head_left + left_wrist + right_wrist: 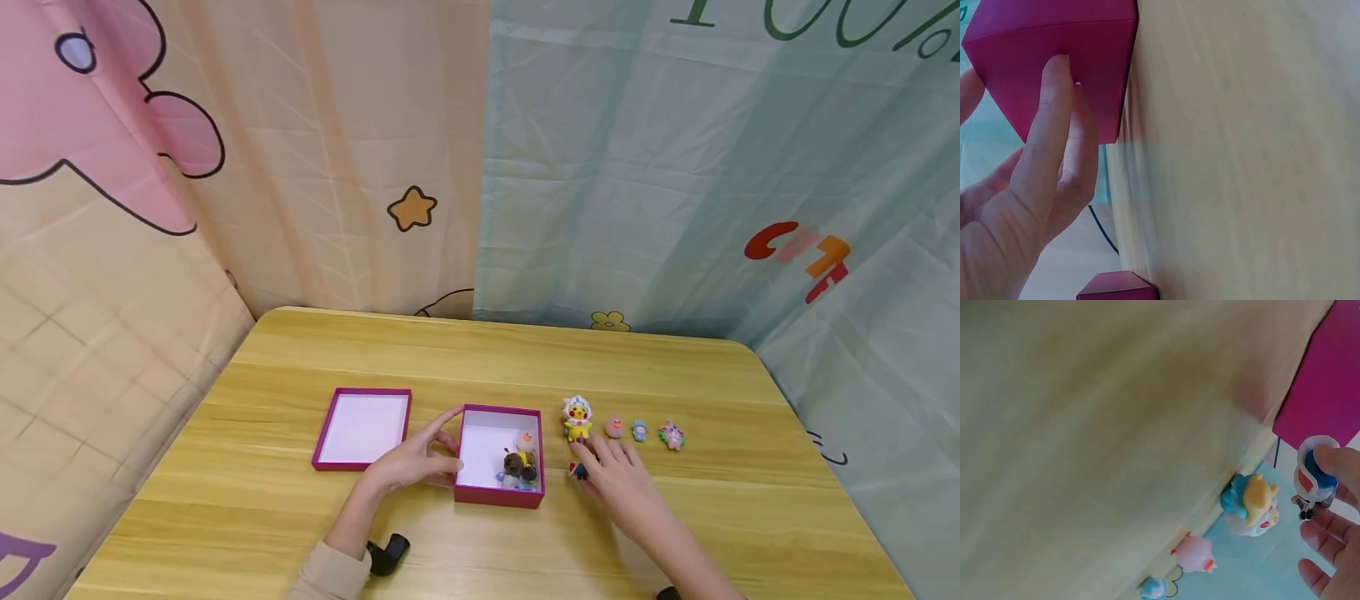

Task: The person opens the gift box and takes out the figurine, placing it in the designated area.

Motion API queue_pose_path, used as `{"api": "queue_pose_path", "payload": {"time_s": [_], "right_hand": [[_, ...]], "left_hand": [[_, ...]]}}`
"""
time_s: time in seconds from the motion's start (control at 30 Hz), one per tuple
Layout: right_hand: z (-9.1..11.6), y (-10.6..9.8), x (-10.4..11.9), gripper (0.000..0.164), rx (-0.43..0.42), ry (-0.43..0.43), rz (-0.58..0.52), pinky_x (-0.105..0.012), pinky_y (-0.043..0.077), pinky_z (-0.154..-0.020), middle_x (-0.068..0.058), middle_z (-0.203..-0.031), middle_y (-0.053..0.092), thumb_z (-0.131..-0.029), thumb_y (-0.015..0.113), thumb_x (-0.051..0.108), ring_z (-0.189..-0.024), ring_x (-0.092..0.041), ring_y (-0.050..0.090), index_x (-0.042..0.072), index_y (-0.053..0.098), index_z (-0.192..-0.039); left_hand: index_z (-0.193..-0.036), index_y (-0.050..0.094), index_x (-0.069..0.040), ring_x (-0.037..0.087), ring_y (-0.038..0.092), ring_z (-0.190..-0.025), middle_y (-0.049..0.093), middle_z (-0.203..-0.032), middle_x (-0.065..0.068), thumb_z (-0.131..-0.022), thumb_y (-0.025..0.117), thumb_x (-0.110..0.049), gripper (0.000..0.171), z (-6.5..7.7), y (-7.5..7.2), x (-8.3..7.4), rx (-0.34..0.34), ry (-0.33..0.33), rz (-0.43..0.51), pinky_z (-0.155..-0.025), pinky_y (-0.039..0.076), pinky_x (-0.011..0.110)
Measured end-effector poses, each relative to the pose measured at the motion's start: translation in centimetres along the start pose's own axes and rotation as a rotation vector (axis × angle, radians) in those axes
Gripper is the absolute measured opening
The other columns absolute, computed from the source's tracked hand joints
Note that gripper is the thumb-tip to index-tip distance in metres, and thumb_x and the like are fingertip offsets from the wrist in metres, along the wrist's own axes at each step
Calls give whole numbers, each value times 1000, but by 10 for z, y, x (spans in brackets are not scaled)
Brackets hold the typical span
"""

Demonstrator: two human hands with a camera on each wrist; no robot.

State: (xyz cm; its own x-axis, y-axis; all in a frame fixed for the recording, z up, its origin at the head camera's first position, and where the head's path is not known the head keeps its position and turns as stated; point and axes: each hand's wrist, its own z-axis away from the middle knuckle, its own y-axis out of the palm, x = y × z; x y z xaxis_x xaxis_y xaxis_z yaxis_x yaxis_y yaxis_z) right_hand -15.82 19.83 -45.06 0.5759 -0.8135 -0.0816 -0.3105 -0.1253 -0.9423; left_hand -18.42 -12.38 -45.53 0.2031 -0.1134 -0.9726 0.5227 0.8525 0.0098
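My left hand [408, 458] rests its fingertips against the left side of an open magenta box [498, 497] with a white inside; in the left wrist view, fairly straight fingers [1038, 144] touch its wall. Several small figures, among them a brown-and-yellow one [519, 463], lie at the right inside it. My right hand [618, 479], just right of the box, pinches a small figurine with a white-rimmed hood, blue and red [1317, 474], between thumb and fingers. Behind that hand stands a yellow figure with a white hood [577, 419].
A pink pig figure [614, 427], a small blue figure [639, 430] and a pink-and-green figure [672, 436] stand in a row to the right. The magenta-edged lid [362, 429] lies left of the box. Curtains hang behind the wooden table [480, 354].
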Motion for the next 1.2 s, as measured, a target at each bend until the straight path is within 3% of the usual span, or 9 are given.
{"api": "queue_pose_path", "payload": {"time_s": [0.27, 0.67, 1.2], "right_hand": [[11, 9, 1, 47, 9, -18, -2, -43, 46, -76, -5, -99, 51, -68, 80, 21, -88, -24, 52, 10, 57, -108], [13, 11, 2, 44, 112, -19, 43, -41, 45, -78, -3, -100, 52, -72, 76, 25, -89, -21, 50, 12, 56, -108], [12, 10, 4, 40, 137, 7, 18, -43, 46, -78, -2, -100, 53, -75, 74, 27, -89, -21, 52, 13, 57, -109]], "left_hand": [[-147, 17, -21, 21, 62, -82, 37, -114, 22, -83, 66, -8, 81, 0, 0, 0, 1, -4, 1, -77, 55, 41], [-147, 17, -20, 20, 62, -81, 38, -113, 20, -83, 66, -8, 81, -1, 1, 1, 1, -1, -7, -77, 55, 40], [-147, 18, -22, 20, 62, -80, 39, -112, 19, -82, 67, -9, 82, -2, 0, 1, -8, -4, -23, -75, 56, 38]]}}
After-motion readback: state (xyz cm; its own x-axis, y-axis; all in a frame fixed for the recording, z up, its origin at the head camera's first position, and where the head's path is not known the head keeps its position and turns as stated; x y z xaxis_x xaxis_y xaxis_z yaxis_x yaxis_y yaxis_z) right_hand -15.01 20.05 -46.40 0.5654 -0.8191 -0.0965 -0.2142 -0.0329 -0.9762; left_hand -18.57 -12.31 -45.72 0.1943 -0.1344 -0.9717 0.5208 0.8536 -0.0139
